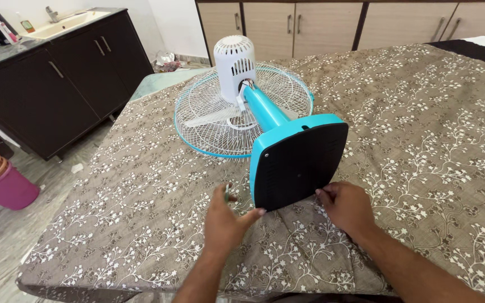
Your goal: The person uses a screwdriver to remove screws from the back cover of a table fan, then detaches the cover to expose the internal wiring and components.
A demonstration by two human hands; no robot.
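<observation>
**A:** What lies in front of the person in the head view?

**B:** A blue table fan (265,120), laid face-down on a bed with a brown flowered bedspread (433,146). Its white wire grille (209,120) rests flat on the cloth, the white motor housing (234,66) stands up behind it, and the blue stem (266,109) slants toward the camera to the square base (298,163), whose black underside faces the person.

**A:** And the hands?

**B:** The left hand (224,216) is at the lower left corner of the base. Its thumb touches the black bottom edge, and the other fingers are curled loosely together around something small and thin; it is too small to say what. The right hand (346,207) is at the lower right corner, fingers bent together with the tips against the base's edge where it meets the cloth. Whether it truly pinches the edge, I cannot tell.

**A:** Anything around the bed?

**B:** To the left, a dark cabinet (57,78) with a sink (65,23) on top, and on the floor a pink bucket (7,185). Along the far wall, beige cupboards (321,22).
</observation>
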